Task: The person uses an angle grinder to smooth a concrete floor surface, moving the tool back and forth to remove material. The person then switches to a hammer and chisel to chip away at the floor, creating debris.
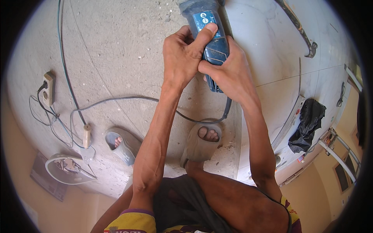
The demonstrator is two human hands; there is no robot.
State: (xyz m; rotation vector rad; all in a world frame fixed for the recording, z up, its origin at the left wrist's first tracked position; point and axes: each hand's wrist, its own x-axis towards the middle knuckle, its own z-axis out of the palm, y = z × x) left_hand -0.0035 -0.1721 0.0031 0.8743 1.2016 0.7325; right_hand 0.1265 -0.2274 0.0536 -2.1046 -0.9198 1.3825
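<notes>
Squatting on the rough concrete floor (116,50), a person holds a blue power tool (211,35) with both hands at about 12 o'clock of the view. The left hand (184,54) is clenched around the tool body, and its thumb lies along the top of the blue housing. The right hand (229,73) grasps the rear part of the same tool, fingers wrapped under it, touching the left hand. The front end of the tool goes out of the picture, so I cannot tell what it works on.

A grey cable (128,99) runs from the tool's rear toward 9 o'clock, where a socket strip (48,88) lies. The feet in grey sandals (200,143) stand at 6 o'clock. A black plastic bag (307,124) lies at 3 o'clock on pale tiles (272,46), and a hammer (301,29) rests at 1 o'clock.
</notes>
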